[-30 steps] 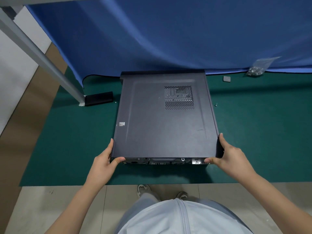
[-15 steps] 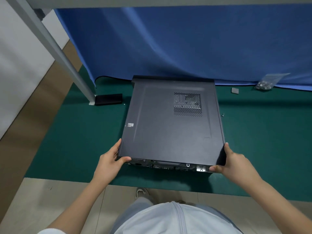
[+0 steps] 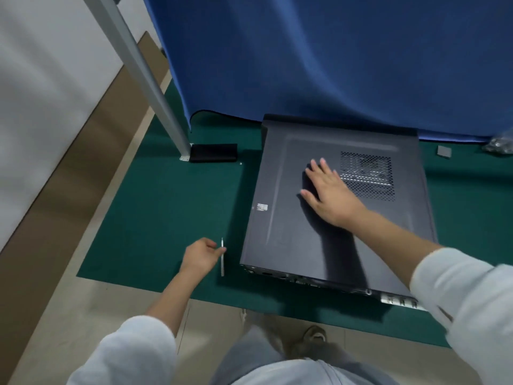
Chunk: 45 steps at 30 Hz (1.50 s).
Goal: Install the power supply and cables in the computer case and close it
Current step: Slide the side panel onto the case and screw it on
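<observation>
The closed computer case [image 3: 337,207] lies flat on the green desk [image 3: 166,212]: heavy, rigid, slick. Right hand [image 3: 330,193] presses flat on its panel; left hand [image 3: 201,257] pinches a thin tool [image 3: 222,258].

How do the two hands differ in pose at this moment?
The right hand lies flat with straight fingers on the computer case; the left hand is curled, pinching a thin tool beside the case. The right is above the case, the left over the green mat.
</observation>
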### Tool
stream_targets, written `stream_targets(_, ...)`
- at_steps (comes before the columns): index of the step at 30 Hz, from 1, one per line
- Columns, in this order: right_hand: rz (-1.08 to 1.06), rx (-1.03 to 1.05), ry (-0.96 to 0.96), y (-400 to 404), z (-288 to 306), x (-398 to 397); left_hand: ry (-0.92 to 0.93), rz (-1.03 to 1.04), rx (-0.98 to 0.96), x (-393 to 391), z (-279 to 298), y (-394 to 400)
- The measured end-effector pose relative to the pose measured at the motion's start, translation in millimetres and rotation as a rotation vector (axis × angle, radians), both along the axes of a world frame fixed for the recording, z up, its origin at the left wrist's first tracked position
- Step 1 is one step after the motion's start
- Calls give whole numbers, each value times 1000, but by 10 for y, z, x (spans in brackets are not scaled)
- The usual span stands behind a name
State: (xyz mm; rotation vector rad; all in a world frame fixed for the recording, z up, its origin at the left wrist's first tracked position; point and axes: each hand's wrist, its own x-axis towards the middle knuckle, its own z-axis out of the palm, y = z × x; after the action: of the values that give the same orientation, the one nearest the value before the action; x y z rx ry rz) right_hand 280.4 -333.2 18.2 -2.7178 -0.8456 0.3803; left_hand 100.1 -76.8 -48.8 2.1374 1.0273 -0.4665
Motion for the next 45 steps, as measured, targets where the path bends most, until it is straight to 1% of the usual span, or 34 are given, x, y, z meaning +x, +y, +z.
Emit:
stream_targets(2,-36,-5,-23,153,-69,101,57,-33,17,94,-100,-24)
stream_targets(5,-78,5,-143,211,-176,80,149,-93,74,182,-235,-38)
stream_targets(8,-110,47,-185,208,-196,65,167,-78,68,261,-325,17)
stream_targets(11,-121,57,-189,221,-163,77,98,-20,-2,310,-358,96)
stream_targets(13,-126,52,-184,228,-143,67,36,-26,-66,402,-355,175)
stream_targets(16,-125,41,-172,236,-127,71,-85,-14,-97,750,-307,305)
stream_targets(17,-127,41,-168,242,-131,75,-138,0,-74,921,-294,344)
stream_targets(19,-134,43,-166,245,-138,70,-225,-12,35,1299,-279,413)
stream_targets(22,-140,52,-167,249,-146,68,-273,-162,129,1853,-294,491)
stream_targets(25,-144,56,-165,248,-148,75,-218,-344,219,2268,-358,521)
stream_targets(27,-147,50,-163,248,-158,74,-153,-402,278,2453,-405,519)
stream_targets(30,-151,51,-165,242,-172,77,-91,-426,336,2603,-462,508)
stream_targets(34,-145,47,-171,241,-188,86,-113,-432,395,2650,-507,467)
stream_targets(40,-135,53,-175,229,-200,87,-111,-323,365,2599,-501,411)
stream_targets(42,-133,52,-172,221,-197,90,-193,-233,299,2528,-443,388)
stream_targets(45,-138,48,-180,216,-187,84,-432,-29,132,2343,-250,353)
